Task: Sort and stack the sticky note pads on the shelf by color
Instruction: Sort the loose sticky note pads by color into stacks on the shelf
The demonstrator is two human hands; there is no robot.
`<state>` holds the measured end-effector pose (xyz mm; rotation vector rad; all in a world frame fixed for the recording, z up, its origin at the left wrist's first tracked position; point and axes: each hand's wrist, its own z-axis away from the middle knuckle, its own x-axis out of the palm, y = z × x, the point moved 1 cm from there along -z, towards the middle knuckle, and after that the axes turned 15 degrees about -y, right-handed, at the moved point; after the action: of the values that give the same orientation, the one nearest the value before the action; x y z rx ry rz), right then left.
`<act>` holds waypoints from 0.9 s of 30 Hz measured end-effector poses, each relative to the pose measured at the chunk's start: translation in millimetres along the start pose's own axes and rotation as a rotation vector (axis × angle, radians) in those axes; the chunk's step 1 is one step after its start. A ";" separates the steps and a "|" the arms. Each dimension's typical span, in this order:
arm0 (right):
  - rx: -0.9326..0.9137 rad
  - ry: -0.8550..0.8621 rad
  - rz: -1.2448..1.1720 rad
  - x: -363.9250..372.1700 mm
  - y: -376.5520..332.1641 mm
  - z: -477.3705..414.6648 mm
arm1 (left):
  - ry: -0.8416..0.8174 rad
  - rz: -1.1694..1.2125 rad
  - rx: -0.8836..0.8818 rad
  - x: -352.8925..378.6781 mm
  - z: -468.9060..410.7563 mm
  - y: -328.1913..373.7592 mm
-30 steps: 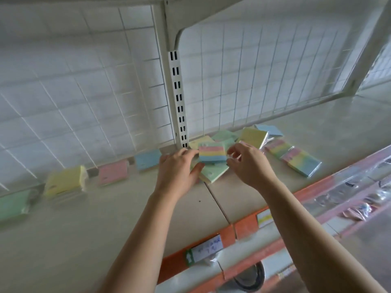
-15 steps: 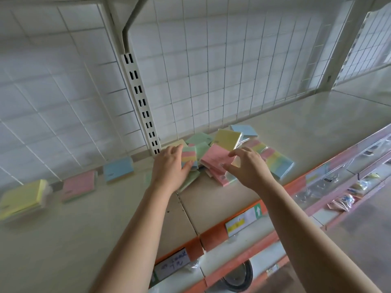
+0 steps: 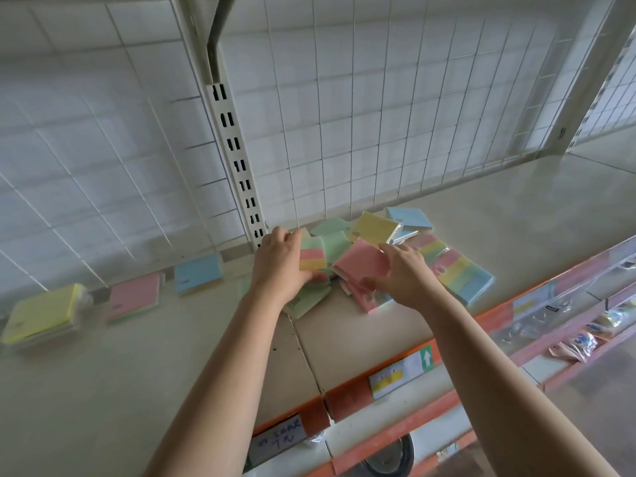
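Pink pad (image 3: 361,261) now up off pile (image 3: 335,241), pinched by fingers of my right hand (image 3: 404,280); left hand (image 3: 280,266) grips striped pad (image 3: 312,258). Pink stack (image 3: 134,301) likely next.

I see a cream shelf (image 3: 155,356), orange edge (image 3: 347,399), white grid (image 3: 378,115) behind. Leftward: a yellow pad (image 3: 41,313), a pink stack (image 3: 134,301), a blue pad (image 3: 198,274). In the heap: a plain pink pad (image 3: 358,261); a striped pad (image 3: 313,254), green, pink, yellow; a rainbow pad (image 3: 464,277), pink, yellow, green, blue.
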<state>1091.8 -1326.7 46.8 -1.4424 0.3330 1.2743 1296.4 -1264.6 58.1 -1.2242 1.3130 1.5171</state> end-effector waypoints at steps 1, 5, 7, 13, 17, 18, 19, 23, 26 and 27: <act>0.010 0.001 -0.017 -1.3 -1.3 -0.5 | 0.027 0.008 -0.003 0.1 0.7 0.7; -0.007 0.048 -0.109 -2.0 -7.4 -2.7 | 0.121 0.012 0.028 -0.1 7.5 2.9; -0.028 0.092 -0.138 1.4 -10.6 -5.2 | 0.158 0.039 0.035 -2.0 12.2 2.4; -0.132 0.257 -0.282 4.5 -23.7 -4.6 | 0.283 0.330 0.108 -10.9 25.0 -11.9; -0.236 0.294 -0.432 1.0 -44.3 -2.4 | 0.324 0.452 0.123 -20.8 39.3 -33.0; -0.254 0.305 -0.459 1.0 -50.3 -3.2 | 0.324 0.464 0.124 -23.4 43.2 -38.5; -0.267 0.317 -0.477 1.6 -56.7 -3.7 | 0.319 0.470 0.122 -26.3 47.5 -43.8; -0.331 0.343 -0.501 12.3 -85.8 -3.2 | 0.270 0.457 0.082 -37.4 63.0 -69.9; -0.349 0.316 -0.460 26.4 -109.1 -5.5 | 0.271 0.429 0.052 -45.3 74.9 -94.8; -0.356 0.303 -0.441 31.7 -117.2 -6.6 | 0.277 0.433 0.045 -48.5 79.4 -102.9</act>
<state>1198.2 -1279.4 81.8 -1.8931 -0.0230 0.7792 1392.4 -1167.0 80.6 -1.2045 1.8799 1.6379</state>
